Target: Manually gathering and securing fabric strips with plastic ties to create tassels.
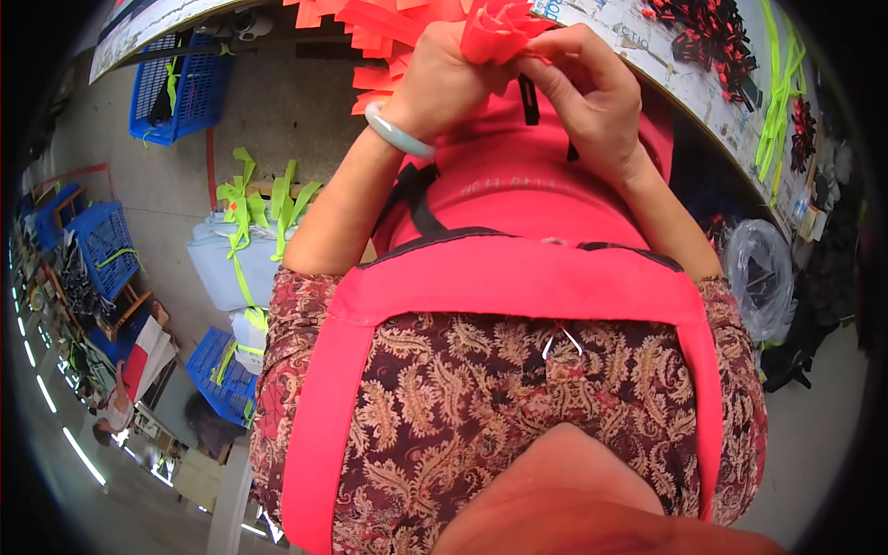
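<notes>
And here, over the edge of the table (634, 39), both hands are close together at one bundle of orange strips (495, 35). The left hand (442, 81) is wrapped around its base, fist clenched, strip ends fanning out above the fingers, a grip that probably stops the strips from slipping apart. The right hand (597, 97) comes in alongside, thumb and fingertip meeting at the bundle's near side, perhaps for finer work; whether a strip is pinched there, one cannot tell. More loose orange strips (370, 26) lie just beyond the left wrist, seemingly kept within easy reach. Off to the right, yellow-green strips (780, 102) and dark-and-red bundles (710, 51) rest apart on the table, likely sorted by colour. Below, a red apron (518, 282) shields the patterned shirt (462, 388).
</notes>
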Tool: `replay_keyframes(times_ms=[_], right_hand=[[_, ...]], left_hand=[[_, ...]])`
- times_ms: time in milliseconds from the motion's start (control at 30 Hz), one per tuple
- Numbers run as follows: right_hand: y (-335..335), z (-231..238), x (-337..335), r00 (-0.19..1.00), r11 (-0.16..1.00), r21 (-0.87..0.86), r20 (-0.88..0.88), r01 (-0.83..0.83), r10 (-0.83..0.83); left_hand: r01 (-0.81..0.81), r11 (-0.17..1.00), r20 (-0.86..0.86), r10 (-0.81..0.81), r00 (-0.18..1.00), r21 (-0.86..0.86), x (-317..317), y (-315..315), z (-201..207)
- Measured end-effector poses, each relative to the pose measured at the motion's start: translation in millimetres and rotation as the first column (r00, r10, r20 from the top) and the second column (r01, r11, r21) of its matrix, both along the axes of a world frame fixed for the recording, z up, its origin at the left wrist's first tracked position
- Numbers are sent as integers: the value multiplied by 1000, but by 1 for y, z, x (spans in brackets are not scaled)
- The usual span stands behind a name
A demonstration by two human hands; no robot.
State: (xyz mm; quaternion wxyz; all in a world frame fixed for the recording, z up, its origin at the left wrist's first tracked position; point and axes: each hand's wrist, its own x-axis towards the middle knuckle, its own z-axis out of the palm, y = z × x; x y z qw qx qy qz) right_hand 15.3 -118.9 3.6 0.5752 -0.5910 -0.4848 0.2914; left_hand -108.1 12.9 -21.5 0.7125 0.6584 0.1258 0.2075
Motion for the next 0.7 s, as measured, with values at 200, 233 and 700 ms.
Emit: replay_keyframes(times_ms=[200, 233, 700], right_hand=[[2, -11, 6, 1000, 999, 55, -26, 4, -2], [-4, -15, 5, 988, 1000, -7, -153, 2, -3], [-6, -3, 12, 990, 990, -144, -139, 3, -23]], left_hand=[[-113, 985, 48, 108, 993, 127, 4, -6, 6], [-112, 986, 50, 106, 993, 125, 3, -8, 3], [-40, 997, -93, 34, 995, -61, -3, -1, 14]])
